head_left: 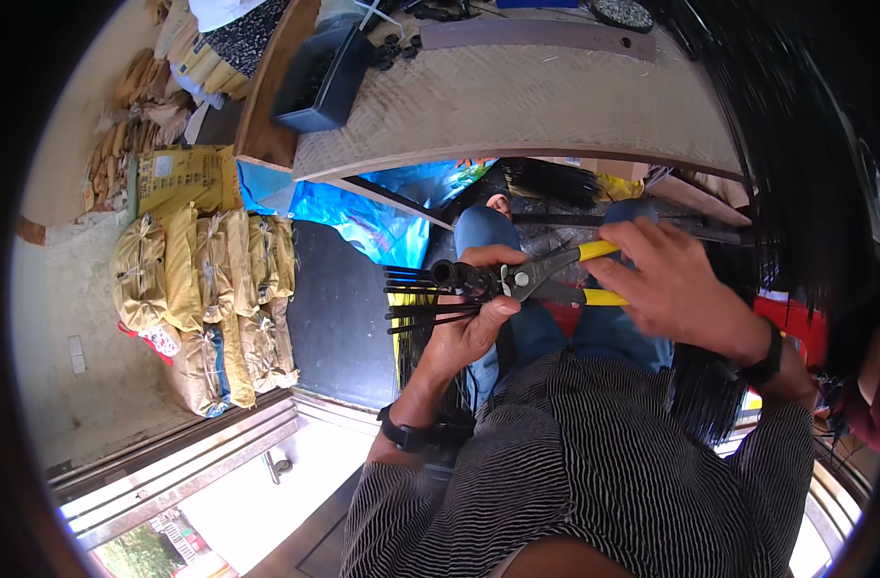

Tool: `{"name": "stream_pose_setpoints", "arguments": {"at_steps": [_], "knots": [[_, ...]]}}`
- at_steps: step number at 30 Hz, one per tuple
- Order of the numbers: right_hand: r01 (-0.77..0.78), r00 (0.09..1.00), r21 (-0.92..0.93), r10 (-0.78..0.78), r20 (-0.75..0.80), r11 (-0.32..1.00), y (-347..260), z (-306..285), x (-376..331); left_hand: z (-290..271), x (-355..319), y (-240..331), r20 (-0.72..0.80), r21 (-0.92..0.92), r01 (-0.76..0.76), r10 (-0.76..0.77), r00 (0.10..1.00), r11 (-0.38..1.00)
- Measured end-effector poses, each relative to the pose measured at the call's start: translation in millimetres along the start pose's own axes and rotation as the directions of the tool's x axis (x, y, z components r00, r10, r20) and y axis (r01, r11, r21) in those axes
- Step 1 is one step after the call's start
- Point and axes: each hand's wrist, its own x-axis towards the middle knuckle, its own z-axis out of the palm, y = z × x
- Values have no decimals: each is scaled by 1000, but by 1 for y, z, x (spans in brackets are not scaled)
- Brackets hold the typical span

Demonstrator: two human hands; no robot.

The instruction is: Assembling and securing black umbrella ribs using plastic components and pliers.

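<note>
On the left of the frame we see wrapped packages (214,289) stacked by the wall; they look closed up and tied, though we cannot tell what is inside or whether they belong to this work. Toward the upper left, a dark bin (317,91) stands on the worktop (363,140) with small black pieces (390,50) lying loose just beside it, so, we judge, parts remain unused.

Left of the centre, our black rods (411,310) fan out toward the left, with a black ring (445,274) against them. Our left hand (459,342) has its grip wrapped round this cluster, thumb below and fingers above. Several rods are already gathered together, which we take as the part done.

At the centre, the head of the pliers (523,279) meets the cluster beside the left thumb, near some shiny bits; we cannot tell whether the jaws have closed on anything. Their yellow handles stand spread, so we judge this piece unfinished. Just right of centre, our right hand (666,284) has its grip clamped on those handles.

Farther right, black strands (705,400) hang below the right forearm, and we cannot tell how many pieces are left.
</note>
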Motion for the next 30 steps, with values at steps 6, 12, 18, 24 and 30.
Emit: {"name": "stream_pose_setpoints", "arguments": {"at_steps": [6, 12, 18, 24, 30], "knots": [[-109, 976, 149, 134, -170, 983, -11, 34, -17, 8, 11, -4, -84, -47, -91, 87, 993, 995], [-355, 862, 826, -188, 471, 438, 24, -25, 3, 2, 15, 15, 11, -4, 30, -30, 999, 1000], [-465, 884, 765, -274, 379, -444, -13, 38, -13, 2, 29, 19, -47, -59, 43, -46, 998, 997], [-222, 975, 785, -121, 186, -578, -54, 67, 3, -3, 30, 8, -163, -185, 19, -50, 985, 982], [-176, 964, 974, 226, 142, 141, -19, 46, 7, 1, 22, 25, -210, -137, 109, -136, 968, 985]]}}
